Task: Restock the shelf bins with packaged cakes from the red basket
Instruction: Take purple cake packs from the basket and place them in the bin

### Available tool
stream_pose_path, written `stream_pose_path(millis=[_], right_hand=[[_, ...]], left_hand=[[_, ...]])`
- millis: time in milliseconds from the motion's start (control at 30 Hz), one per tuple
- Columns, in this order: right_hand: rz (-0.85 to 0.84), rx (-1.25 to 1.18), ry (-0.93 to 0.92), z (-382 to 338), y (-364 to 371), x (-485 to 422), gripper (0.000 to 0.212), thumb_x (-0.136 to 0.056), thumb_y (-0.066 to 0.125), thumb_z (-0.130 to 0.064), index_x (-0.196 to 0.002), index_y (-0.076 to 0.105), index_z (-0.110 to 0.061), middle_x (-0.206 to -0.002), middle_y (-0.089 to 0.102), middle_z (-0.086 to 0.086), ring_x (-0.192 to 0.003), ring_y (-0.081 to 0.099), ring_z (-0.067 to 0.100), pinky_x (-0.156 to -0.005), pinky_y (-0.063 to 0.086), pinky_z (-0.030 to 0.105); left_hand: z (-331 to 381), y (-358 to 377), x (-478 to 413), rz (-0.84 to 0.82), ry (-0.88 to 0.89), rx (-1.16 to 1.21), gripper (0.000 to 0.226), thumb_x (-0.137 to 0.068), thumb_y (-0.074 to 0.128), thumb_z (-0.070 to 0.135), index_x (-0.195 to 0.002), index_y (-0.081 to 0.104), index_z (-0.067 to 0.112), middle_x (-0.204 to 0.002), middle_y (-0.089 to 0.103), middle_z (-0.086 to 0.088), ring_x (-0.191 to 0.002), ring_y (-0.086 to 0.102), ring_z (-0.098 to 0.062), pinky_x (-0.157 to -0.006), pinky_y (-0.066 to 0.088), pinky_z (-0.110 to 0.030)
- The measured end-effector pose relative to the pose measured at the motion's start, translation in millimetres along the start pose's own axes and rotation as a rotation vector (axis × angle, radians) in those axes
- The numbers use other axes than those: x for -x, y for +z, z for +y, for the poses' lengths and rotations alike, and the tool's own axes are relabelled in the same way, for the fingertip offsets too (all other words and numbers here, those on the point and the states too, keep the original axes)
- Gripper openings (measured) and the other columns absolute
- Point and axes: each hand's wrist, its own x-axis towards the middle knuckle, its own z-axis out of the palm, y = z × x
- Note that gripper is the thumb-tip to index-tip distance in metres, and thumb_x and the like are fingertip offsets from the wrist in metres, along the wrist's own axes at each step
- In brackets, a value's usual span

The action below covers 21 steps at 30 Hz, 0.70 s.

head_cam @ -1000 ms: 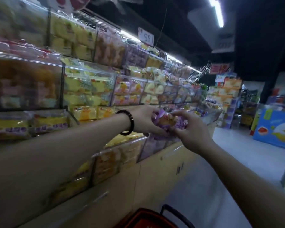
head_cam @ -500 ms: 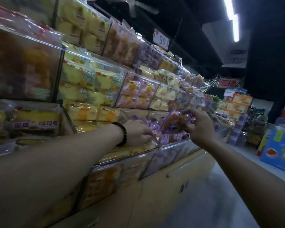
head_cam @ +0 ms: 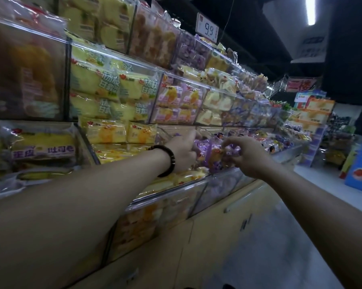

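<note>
dim shop aisle, tiers of clear shelf bins (head_cam: 222,183). your right grip (head_cam: 249,157) pinches a purple-wrapped cake packet (head_cam: 217,155) just over the bin below it. your left grip (head_cam: 183,153) reaches in beside it, fingers hidden, so i cannot tell its state. placing step, i judge: next lower and release behind the bin's front wall. yellow cake packets (head_cam: 106,132) crowd the far side of the left grip. the red basket is out of view.

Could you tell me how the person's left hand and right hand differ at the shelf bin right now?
The left hand wears a dark bead bracelet; the right hand has a bare wrist. The left hand reaches deeper into the bin, fingertips hidden, while the right hand pinches a purple-wrapped cake near the bin's front. Both work at the same bin.
</note>
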Motion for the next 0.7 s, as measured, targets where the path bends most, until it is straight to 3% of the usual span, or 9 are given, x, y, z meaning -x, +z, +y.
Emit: stream_pose_path(millis=[167,333,567,700], right_hand=[[-0.102,-0.002,-0.011,-16.4,-6.0,3.9,0.028,-0.08,0.087,-0.026,-0.096,0.07,-0.041,-0.109,0.061,-0.006,-0.102,0.06,0.019,-0.092,0.056,0.049],[-0.213,0.081,-0.02,-19.3,-18.3,-0.1,0.029,-0.082,0.086,-0.028,-0.088,0.063,-0.046,-0.111,0.063,-0.003,-0.105,0.061,0.02,-0.095,0.054,0.049],[-0.143,0.021,0.06,-10.5,8.3,-0.8,0.027,-0.076,0.09,-0.026,-0.093,0.07,-0.031,-0.113,0.067,0.0,-0.107,0.063,0.022,-0.092,0.052,0.045],[-0.238,0.044,0.073,-10.7,1.7,-3.4,0.023,-0.08,0.088,-0.026,-0.095,0.07,-0.028,-0.112,0.065,-0.001,-0.105,0.061,0.02,-0.089,0.051,0.039]], left_hand=[[2.2,-0.6,2.0,0.009,-0.009,-0.044,0.051,-0.097,0.048,0.007,-0.145,0.044,0.025,-0.122,0.069,0.008,-0.113,0.061,-0.014,-0.094,0.05,-0.031],[0.9,0.1,4.3,0.048,0.008,-0.032,0.047,-0.095,0.053,0.005,-0.137,0.054,0.026,-0.113,0.072,0.011,-0.109,0.063,-0.012,-0.092,0.054,-0.031],[4.0,0.0,4.4,0.034,0.02,-0.038,0.046,-0.096,0.052,0.003,-0.136,0.056,0.026,-0.112,0.07,0.01,-0.105,0.065,-0.012,-0.088,0.057,-0.03],[3.0,1.4,3.0,0.034,0.031,-0.061,0.044,-0.098,0.052,0.004,-0.137,0.056,0.025,-0.115,0.069,0.009,-0.104,0.064,-0.012,-0.084,0.055,-0.026]])
